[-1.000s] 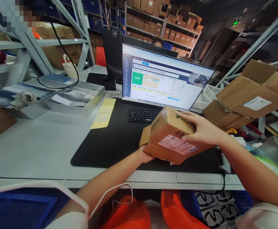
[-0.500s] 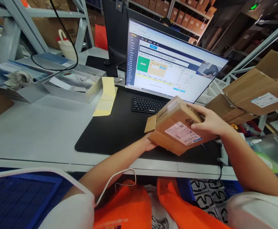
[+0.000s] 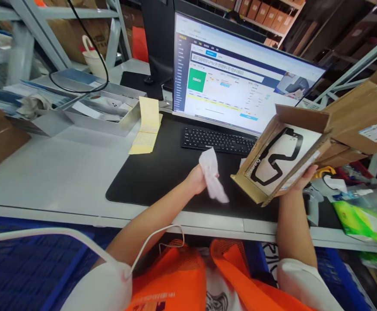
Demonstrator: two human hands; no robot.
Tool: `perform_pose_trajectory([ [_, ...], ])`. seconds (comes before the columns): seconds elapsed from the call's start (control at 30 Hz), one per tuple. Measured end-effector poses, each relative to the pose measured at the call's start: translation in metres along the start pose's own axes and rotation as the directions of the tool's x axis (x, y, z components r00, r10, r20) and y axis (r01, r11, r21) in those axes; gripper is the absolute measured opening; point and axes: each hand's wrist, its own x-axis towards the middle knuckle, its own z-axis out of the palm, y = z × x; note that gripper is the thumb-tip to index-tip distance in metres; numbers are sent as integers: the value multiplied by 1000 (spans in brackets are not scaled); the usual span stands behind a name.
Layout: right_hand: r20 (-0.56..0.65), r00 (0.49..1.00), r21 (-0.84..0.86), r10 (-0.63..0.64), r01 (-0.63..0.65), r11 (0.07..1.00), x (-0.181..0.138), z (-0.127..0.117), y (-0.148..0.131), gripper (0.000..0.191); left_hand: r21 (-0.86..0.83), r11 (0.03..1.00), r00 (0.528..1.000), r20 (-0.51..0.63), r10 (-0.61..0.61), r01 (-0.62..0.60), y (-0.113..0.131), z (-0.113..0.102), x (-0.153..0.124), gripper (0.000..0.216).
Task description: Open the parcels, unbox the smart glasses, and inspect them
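My right hand (image 3: pixel 300 181) grips an opened brown cardboard box (image 3: pixel 269 113) from below and behind, tilted above the right side of the black desk mat (image 3: pixel 162 181). Inside the carton lies a white box (image 3: pixel 288 149) printed with a black goggle-like frame and lettering. Closed around a crumpled white tissue-like sheet (image 3: pixel 211 170), my left hand (image 3: pixel 197 179) hovers over the mat, left of the carton. The sheet's lower end hangs free and is slightly blurred. Behind my hands lies a black keyboard (image 3: pixel 217 140), partly covered by the carton.
A lit monitor (image 3: pixel 233 82) stands behind the keyboard. Yellow paper slips (image 3: pixel 146 129) and an open grey box (image 3: pixel 120 114) are on the left. At right are more cartons (image 3: pixel 369 116), a white handheld device (image 3: pixel 314 201) and a green packet (image 3: pixel 363 218).
The carton has turned, so its open side and the white box inside now show. My left hand has left the carton and now holds the white sheet; my right hand has moved underneath.
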Motion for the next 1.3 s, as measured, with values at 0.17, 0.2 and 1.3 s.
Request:
perform_pose_trajectory([
  [0.17, 10, 999, 136, 41, -42, 990, -17, 19, 2, 68, -54, 991, 986, 125, -113, 120, 14, 1, -8, 36],
  [0.2, 14, 999, 133, 50, -52, 990, -20, 21, 0, 68, -80, 988, 981, 151, -120, 133, 15, 2, -10, 43],
  [1.3, -16, 933, 579, 361, -285, 764, -20, 11, 58, 52, 294, 950, 976, -153, 152, -101, -4, -10, 7, 42],
])
